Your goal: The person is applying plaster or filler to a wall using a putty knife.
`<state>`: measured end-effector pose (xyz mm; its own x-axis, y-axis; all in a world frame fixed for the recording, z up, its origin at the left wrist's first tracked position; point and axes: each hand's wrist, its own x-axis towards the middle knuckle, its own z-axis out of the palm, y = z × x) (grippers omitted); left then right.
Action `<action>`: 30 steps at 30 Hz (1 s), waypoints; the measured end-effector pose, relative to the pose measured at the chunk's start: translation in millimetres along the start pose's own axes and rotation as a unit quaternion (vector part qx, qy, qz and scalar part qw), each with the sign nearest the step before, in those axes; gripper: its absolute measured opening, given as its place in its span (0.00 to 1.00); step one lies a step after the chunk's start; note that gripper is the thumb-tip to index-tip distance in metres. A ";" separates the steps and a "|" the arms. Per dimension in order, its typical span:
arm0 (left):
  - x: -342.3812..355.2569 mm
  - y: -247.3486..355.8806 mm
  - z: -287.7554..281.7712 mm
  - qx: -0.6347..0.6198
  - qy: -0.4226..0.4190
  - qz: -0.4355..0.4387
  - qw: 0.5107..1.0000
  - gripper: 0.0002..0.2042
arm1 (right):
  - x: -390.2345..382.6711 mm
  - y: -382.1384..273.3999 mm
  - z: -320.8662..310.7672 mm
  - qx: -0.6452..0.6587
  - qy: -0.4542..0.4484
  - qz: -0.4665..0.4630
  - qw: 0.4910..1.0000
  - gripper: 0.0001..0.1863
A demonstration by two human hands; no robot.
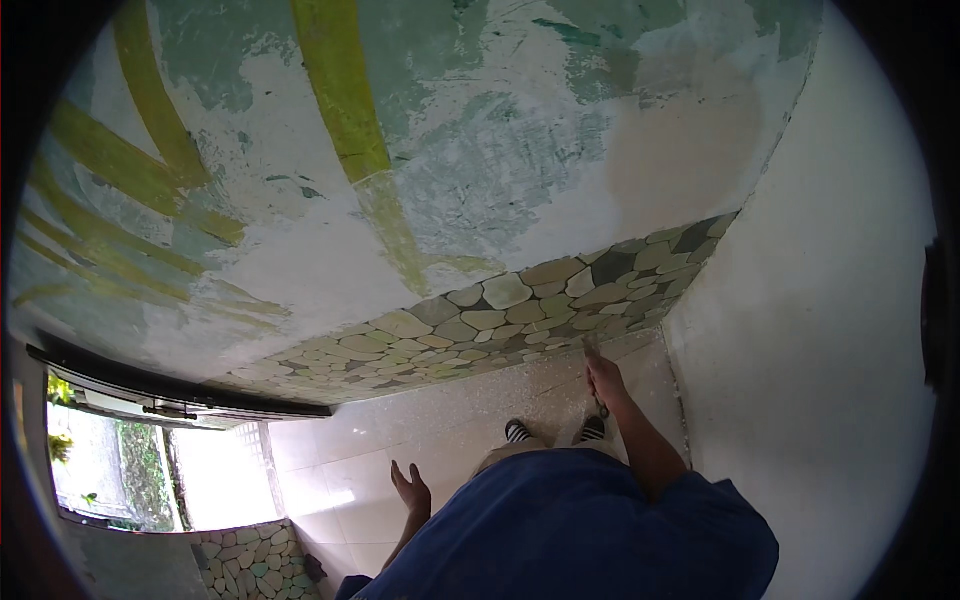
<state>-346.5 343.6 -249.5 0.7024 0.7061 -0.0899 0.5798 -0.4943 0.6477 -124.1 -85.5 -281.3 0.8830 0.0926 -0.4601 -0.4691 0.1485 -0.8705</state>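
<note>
My right hand (604, 380) is closed around a small hand tool that looks like a scraper (589, 345). Its flat end points toward the foot of the wall, and a dark handle end shows below my fist. Most of the tool is hidden by my fingers. My left hand (411, 489) hangs out to the side over the floor, fingers apart, with nothing in it. Ahead is a painted wall (500, 170) with patchy green paint, bare whitish areas and yellow-green stripes. A band of flat stones (510, 315) runs along its base.
A plain white wall (800, 350) meets the painted wall at a corner on the right. Light dust or flakes lie on the tiled floor (450, 410) around my striped footwear (517, 431). On the left, an open doorway (220, 475) lets in bright light beside a dark door (200, 402).
</note>
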 end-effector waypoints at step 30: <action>36.5 -75.2 5.5 -0.070 0.028 -0.194 0.978 0.33 | 78.4 -163.9 115.7 -0.050 0.161 -0.239 0.956 0.25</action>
<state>-362.2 403.8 -305.7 0.4139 0.8556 -0.3109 0.7333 -0.1110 0.6708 20.6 11.4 -154.5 0.9621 -0.2718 -0.0209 -0.0212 0.0017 -0.9998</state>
